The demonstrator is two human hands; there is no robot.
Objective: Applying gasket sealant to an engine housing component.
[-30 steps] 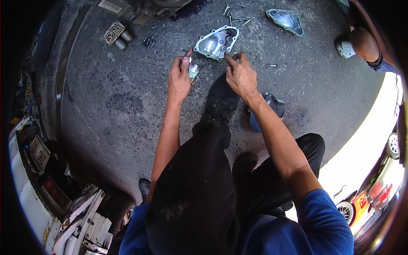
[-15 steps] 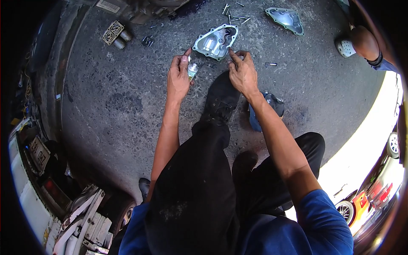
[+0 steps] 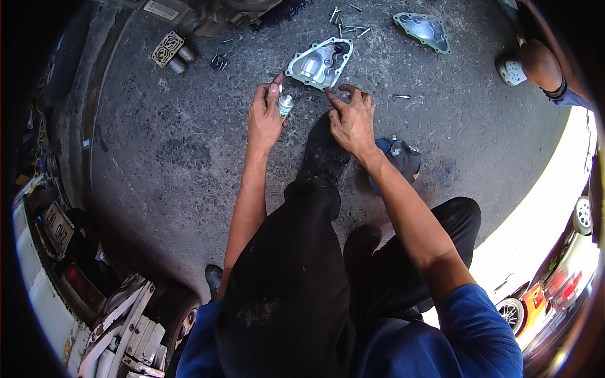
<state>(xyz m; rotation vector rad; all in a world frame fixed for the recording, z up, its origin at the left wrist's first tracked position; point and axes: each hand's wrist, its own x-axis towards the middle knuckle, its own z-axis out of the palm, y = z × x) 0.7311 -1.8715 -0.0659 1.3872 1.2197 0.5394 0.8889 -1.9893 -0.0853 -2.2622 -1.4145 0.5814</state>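
A silver metal cover (image 3: 313, 80), hollow side up with bolt holes round its rim, lies on the ground in front of my shoe. My left hand (image 3: 265, 116) is closed around a small bottle (image 3: 285, 107) with a pale top and a greenish label. A small white piece shows near that thumb, and the index fingertip is at the cover's left corner. My right hand (image 3: 354, 120) holds nothing that I can see. Its fingers are apart, with one fingertip at the cover's near rim.
A second metal cover (image 3: 423, 30) and several loose bolts (image 3: 348, 26) lie beyond. A metal part with two cylinders (image 3: 170, 51) sits far left. Dark cloth (image 3: 403, 160) is beside my right forearm. Another person's shoe (image 3: 512, 72) stands at right.
My right hand has shifted left along the cover's near rim, and its fingers have spread. The left hand and the bottle have hardly moved.
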